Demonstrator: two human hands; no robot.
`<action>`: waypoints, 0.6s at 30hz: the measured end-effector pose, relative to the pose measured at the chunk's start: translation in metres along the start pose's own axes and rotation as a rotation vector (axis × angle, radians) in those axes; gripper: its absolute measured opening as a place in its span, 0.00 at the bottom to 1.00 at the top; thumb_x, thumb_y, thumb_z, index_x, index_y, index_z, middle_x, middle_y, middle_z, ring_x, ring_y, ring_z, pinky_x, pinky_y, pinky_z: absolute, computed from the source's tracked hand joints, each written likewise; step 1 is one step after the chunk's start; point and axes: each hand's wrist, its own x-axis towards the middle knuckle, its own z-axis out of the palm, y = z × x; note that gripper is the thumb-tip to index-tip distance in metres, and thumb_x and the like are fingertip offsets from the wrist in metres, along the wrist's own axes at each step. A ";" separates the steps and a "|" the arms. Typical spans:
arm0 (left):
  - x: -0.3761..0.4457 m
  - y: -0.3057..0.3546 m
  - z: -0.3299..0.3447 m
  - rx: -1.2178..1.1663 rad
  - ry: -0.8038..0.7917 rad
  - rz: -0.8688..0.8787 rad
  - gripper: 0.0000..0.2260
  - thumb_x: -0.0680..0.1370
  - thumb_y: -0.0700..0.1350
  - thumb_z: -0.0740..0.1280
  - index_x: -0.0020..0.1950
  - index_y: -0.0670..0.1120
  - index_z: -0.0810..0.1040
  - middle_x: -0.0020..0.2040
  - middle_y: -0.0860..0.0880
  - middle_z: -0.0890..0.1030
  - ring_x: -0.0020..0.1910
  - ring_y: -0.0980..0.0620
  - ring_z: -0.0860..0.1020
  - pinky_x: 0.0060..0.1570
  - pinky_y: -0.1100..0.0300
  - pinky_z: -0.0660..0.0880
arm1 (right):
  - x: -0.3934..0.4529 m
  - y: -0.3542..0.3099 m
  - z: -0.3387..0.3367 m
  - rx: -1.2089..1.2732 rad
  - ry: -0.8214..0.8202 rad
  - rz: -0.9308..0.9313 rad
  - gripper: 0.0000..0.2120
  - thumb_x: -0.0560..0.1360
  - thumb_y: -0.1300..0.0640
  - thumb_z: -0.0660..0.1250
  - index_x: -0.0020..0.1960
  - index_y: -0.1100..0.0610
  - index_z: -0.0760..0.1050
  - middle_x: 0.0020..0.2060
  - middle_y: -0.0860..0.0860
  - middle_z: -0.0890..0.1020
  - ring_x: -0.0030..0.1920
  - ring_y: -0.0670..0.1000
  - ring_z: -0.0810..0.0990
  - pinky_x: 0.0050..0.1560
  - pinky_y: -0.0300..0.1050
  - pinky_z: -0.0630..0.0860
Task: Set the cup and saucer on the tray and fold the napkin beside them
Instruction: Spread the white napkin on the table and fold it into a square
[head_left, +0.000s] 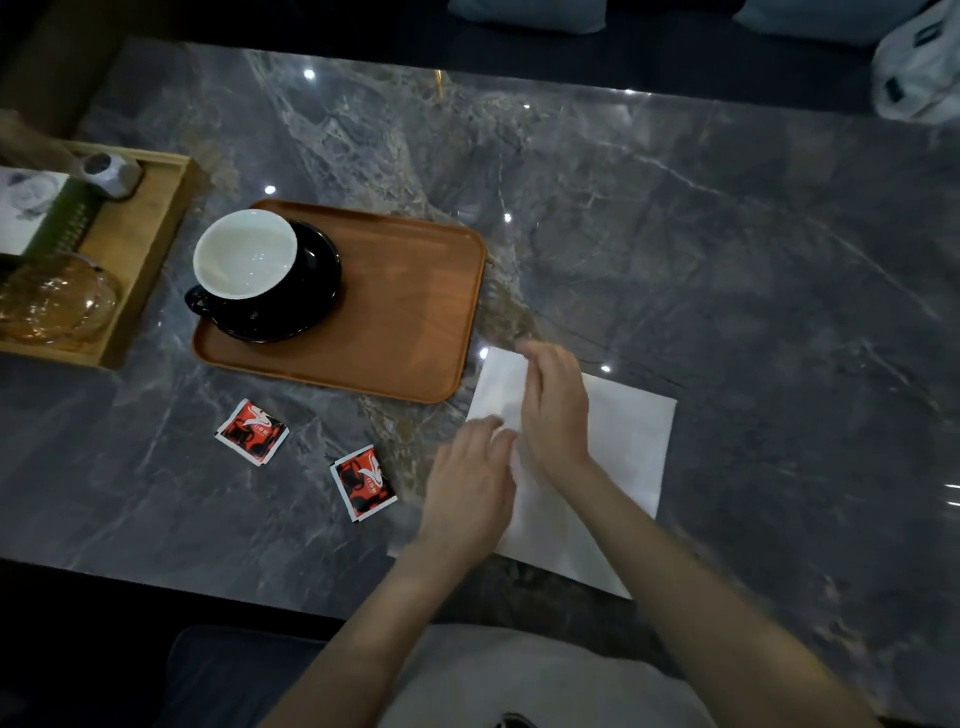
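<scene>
A black cup with a white inside (244, 255) stands on a black saucer (317, 291) at the left end of the brown tray (405, 322). Just right of the tray a white napkin (628, 441) lies spread on the marble table. My left hand (470, 483) lies flat on the napkin's left edge with its fingers straight. My right hand (553, 405) rests on the napkin's upper left part, fingers extended toward the corner nearest the tray. Part of the napkin is hidden under both hands.
Two red sugar packets (252, 431) (363, 482) lie on the table in front of the tray. A wooden tray (140, 270) at the left holds a glass jar, a box and a small grey pot. A white bag (919, 78) sits at the far right.
</scene>
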 end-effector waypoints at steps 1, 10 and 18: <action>0.010 0.004 0.008 0.025 -0.023 0.059 0.19 0.72 0.45 0.57 0.60 0.43 0.74 0.59 0.44 0.79 0.59 0.44 0.76 0.56 0.54 0.70 | -0.010 -0.001 -0.005 0.064 0.017 0.055 0.14 0.78 0.65 0.54 0.57 0.60 0.75 0.55 0.54 0.79 0.58 0.51 0.75 0.58 0.30 0.66; 0.047 -0.002 0.050 0.175 -0.168 0.162 0.26 0.76 0.51 0.52 0.74 0.43 0.58 0.74 0.45 0.63 0.73 0.50 0.55 0.72 0.54 0.45 | -0.037 0.024 -0.002 -0.311 -0.248 0.052 0.26 0.79 0.50 0.41 0.75 0.57 0.52 0.76 0.52 0.55 0.75 0.45 0.49 0.76 0.49 0.46; 0.043 0.000 0.050 0.162 -0.109 0.141 0.24 0.78 0.50 0.50 0.72 0.42 0.62 0.72 0.44 0.66 0.72 0.47 0.63 0.69 0.50 0.53 | -0.038 0.077 -0.062 -0.864 -0.302 0.274 0.30 0.77 0.45 0.32 0.74 0.58 0.37 0.77 0.52 0.44 0.76 0.50 0.42 0.72 0.54 0.35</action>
